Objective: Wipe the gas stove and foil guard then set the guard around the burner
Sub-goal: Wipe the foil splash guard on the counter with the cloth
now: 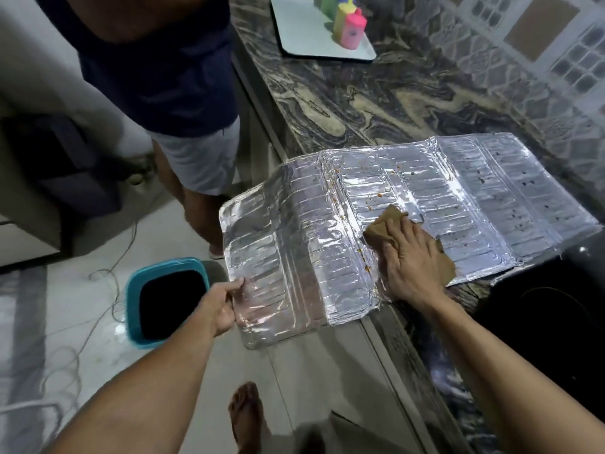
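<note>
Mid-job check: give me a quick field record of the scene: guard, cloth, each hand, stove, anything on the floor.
foil guard: unfolded flat on the counter, left end overhanging the edge; orange-brown specks remain on it
cloth: brown, on the guard's middle panel
right hand: pressing flat on the cloth
left hand: pinching the guard's overhanging edge
stove: black, at the right, guard not yet set around it
bucket: blue, on the floor, dark inside
bystander: standing at the counter's left
</note>
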`<action>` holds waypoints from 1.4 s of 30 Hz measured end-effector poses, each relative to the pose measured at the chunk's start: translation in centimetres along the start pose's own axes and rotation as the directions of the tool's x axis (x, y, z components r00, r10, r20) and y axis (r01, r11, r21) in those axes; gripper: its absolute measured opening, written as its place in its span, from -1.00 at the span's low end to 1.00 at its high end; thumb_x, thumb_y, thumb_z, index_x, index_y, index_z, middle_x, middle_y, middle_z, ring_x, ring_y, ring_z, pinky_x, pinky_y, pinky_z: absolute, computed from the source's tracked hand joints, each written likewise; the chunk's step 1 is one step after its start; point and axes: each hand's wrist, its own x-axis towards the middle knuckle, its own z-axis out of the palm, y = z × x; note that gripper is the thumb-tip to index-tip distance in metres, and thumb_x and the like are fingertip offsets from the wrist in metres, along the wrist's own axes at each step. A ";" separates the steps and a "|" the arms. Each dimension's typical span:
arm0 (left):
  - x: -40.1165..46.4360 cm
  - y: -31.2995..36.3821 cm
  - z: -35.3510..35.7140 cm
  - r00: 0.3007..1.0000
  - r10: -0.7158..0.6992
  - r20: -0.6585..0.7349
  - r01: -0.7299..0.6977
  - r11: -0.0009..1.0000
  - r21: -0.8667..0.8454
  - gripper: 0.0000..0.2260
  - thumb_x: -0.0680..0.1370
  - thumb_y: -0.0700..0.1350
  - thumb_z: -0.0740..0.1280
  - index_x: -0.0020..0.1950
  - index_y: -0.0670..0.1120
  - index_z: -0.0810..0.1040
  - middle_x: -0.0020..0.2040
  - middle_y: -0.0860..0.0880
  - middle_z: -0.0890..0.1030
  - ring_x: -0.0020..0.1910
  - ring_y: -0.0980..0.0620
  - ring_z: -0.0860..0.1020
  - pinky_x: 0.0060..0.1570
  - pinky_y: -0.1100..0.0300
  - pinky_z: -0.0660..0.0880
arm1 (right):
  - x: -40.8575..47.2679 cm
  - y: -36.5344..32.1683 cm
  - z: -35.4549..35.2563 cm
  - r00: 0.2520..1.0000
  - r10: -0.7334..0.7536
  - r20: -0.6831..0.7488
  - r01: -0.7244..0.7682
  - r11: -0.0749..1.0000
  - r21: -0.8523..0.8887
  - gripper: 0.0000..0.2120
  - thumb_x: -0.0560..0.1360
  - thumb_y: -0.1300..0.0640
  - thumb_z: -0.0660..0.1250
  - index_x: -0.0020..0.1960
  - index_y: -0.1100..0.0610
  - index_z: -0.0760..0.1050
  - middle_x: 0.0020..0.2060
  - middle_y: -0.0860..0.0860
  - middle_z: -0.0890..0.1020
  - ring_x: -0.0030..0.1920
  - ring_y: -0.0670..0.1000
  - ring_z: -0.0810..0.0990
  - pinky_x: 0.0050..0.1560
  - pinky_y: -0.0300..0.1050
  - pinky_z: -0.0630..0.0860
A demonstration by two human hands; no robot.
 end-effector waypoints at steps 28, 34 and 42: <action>-11.2 3.2 -0.5 0.937 0.351 -0.001 -0.332 0.888 0.318 -0.72 0.55 -0.24 0.35 0.23 -0.31 0.51 0.15 -0.30 0.62 0.20 -0.30 0.55 0.24 -0.27 0.44 | -2.9 -6.5 -2.4 0.990 -0.123 0.065 0.111 0.979 0.171 -0.71 0.63 0.10 0.05 0.28 0.15 0.38 0.23 0.20 0.50 0.26 0.22 0.43 0.32 0.15 0.24; -12.6 3.4 0.2 0.929 0.369 0.029 -0.363 0.890 0.277 -0.78 0.60 -0.25 0.26 0.22 -0.29 0.50 0.03 -0.27 0.64 -0.07 -0.20 0.63 0.02 -0.12 0.58 | -6.5 -12.2 -1.3 0.866 -0.499 0.043 0.452 0.816 0.361 -0.66 0.64 0.11 0.10 0.40 0.00 0.37 0.30 0.08 0.50 0.29 0.17 0.43 0.36 0.15 0.28; -13.4 3.1 0.6 0.935 0.349 0.066 -0.355 0.919 0.170 -0.73 0.62 -0.14 0.25 0.24 -0.27 0.51 0.02 -0.22 0.64 -0.03 -0.19 0.61 0.03 -0.08 0.54 | -5.4 -9.7 -0.3 0.893 -0.449 0.043 0.447 0.893 0.045 -0.67 0.46 0.16 0.19 0.22 0.13 0.41 0.14 0.08 0.58 0.17 0.15 0.48 0.17 -0.02 0.32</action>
